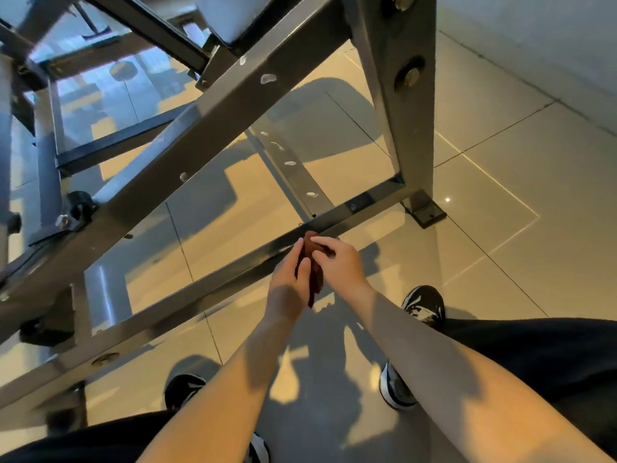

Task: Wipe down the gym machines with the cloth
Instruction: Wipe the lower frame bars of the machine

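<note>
While my left hand (289, 282) and right hand (337, 262) pinch the bunched dark-red cloth (312, 267), I should refold it flat, then press along the low grey steel frame bar (207, 289).

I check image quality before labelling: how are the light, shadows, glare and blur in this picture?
Head view: warm sunlight patches the tiled floor, with hard shadows of the machine frame; a small glare dot shines on a tile; the frame's bottom-left part is blurred; the left hand and right hand holding the cloth look fairly sharp.
</note>
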### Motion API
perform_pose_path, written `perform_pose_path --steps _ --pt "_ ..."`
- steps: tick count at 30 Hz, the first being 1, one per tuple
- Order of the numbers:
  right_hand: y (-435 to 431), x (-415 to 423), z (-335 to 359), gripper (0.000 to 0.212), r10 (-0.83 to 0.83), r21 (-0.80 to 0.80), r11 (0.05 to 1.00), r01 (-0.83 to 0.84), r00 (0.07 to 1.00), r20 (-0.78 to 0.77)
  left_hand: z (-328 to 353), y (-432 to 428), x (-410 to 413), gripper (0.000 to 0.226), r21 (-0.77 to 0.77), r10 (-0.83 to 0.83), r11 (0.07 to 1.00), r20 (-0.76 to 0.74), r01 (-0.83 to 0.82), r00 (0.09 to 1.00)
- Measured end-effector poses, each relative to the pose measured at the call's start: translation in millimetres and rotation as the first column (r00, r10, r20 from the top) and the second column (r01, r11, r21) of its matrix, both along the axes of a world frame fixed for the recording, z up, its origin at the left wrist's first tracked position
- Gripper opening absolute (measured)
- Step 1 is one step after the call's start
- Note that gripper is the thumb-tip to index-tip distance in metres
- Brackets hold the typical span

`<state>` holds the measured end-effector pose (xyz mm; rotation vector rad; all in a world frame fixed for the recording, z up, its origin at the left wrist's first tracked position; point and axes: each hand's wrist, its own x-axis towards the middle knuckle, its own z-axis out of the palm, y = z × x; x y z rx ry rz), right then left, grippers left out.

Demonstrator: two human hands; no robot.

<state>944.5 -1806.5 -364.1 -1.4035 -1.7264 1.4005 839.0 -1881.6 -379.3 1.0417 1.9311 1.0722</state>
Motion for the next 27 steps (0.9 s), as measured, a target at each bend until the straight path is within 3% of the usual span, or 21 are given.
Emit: perform_pose_path --steps 2,5,11,14,16,21,24,27 --pt "-1.2 11.3 3.1 0.031 -0.065 -0.104 0.993 0.053 0.991 -0.117 8.1 6.5 14.4 0.046 0.027 -0.001 1.000 0.135 -0.002 0.991" --pt "-2.9 24.3 8.0 0.028 -0.115 -0.183 0.980 0.076 0.970 -0.215 22.0 15.2 23.9 0.042 0.023 0.051 0.998 0.201 -0.057 0.978" --pt "6.3 48.1 5.7 0.038 -0.016 -0.125 0.992 -0.021 0.956 -0.294 27.1 44.6 33.3 0.031 0.080 0.101 0.989 0.239 -0.124 0.966" --pt "15.2 54.9 5.7 0.034 -0.048 -0.060 0.998 0.034 0.970 -0.237 26.3 60.0 43.2 0.031 0.044 0.037 0.998 0.150 -0.044 0.988" --pt "24.8 58.5 3.4 0.030 -0.084 0.017 0.996 0.087 0.988 -0.127 22.7 68.9 46.2 0.028 0.036 -0.064 0.997 0.008 0.063 0.998" --pt "55.9 63.0 -5.0 0.020 -0.272 0.094 0.956 0.277 0.960 -0.065 10.5 97.4 32.4 0.033 -0.031 -0.206 0.978 -0.343 0.208 0.917" --pt "86.5 57.0 -12.5 0.017 -0.377 0.199 0.906 0.375 0.926 -0.026 0.9 113.8 15.8 0.037 -0.095 -0.292 0.956 -0.419 0.278 0.860" --pt "102.6 37.3 -15.5 0.029 -0.311 0.243 0.930 0.275 0.942 0.126 -6.5 118.0 8.9 0.044 -0.159 -0.323 0.946 -0.420 0.282 0.848"
